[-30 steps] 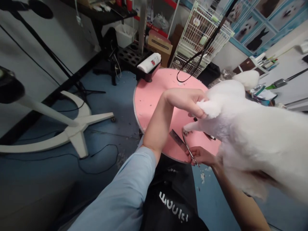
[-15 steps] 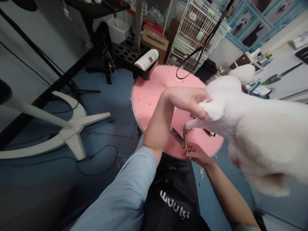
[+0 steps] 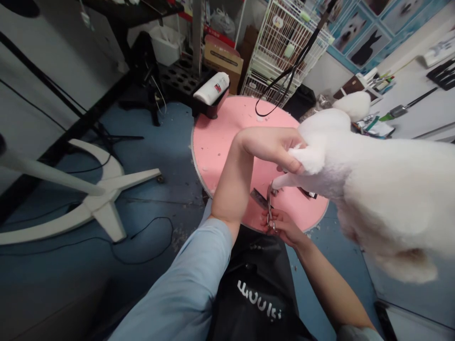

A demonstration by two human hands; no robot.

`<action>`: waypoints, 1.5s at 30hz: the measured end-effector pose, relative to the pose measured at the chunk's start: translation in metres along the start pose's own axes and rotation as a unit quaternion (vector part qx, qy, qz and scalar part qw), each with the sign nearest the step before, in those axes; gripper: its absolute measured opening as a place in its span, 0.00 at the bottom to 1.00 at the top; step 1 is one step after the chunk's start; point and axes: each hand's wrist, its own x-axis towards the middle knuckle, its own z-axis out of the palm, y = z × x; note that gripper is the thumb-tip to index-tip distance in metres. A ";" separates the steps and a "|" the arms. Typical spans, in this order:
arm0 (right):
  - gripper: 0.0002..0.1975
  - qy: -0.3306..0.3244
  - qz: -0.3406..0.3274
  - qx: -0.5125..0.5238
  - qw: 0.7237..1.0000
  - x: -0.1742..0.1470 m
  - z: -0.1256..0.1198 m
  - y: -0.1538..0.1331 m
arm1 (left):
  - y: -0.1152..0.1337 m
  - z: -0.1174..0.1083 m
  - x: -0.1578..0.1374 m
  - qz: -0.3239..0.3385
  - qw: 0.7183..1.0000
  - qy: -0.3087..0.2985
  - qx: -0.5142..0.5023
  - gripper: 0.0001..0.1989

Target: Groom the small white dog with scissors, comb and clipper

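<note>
White fluff showing against a pink round table

The dog [image 3: 384, 189] is showing pure white all over, and the table [image 3: 220, 137] under it is glowing plain pink, flecked with white tufts. The scissors [image 3: 269, 208] are gleaming silver. The sleeve [image 3: 192, 284] is appearing pale blue, and the apron [image 3: 256, 289] is showing black with white lettering. The floor [image 3: 159, 156] is looking dull blue, crossed by black cables. The stand [image 3: 103, 203] is showing off-white, the cage [image 3: 284, 52] white-wired, the bottle [image 3: 213, 88] white with a red label, and the box [image 3: 222, 59] brown.
</note>
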 end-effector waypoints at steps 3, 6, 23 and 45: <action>0.21 -0.001 0.006 -0.004 1.000 0.002 0.000 0.003 | 0.001 0.000 -0.001 0.015 1.000 -0.013 0.002 0.07; 0.21 -0.012 0.012 -0.002 1.000 0.002 -0.003 0.003 | 0.002 0.000 -0.001 0.025 0.998 -0.052 0.006 0.07; 0.23 -0.082 0.086 -0.130 0.984 -0.012 -0.048 -0.019 | -0.005 -0.004 -0.001 0.022 0.998 0.039 0.049 0.10; 0.27 -0.145 0.107 -0.180 0.967 -0.012 -0.084 -0.023 | -0.007 -0.008 -0.001 0.080 0.992 -0.093 0.010 0.07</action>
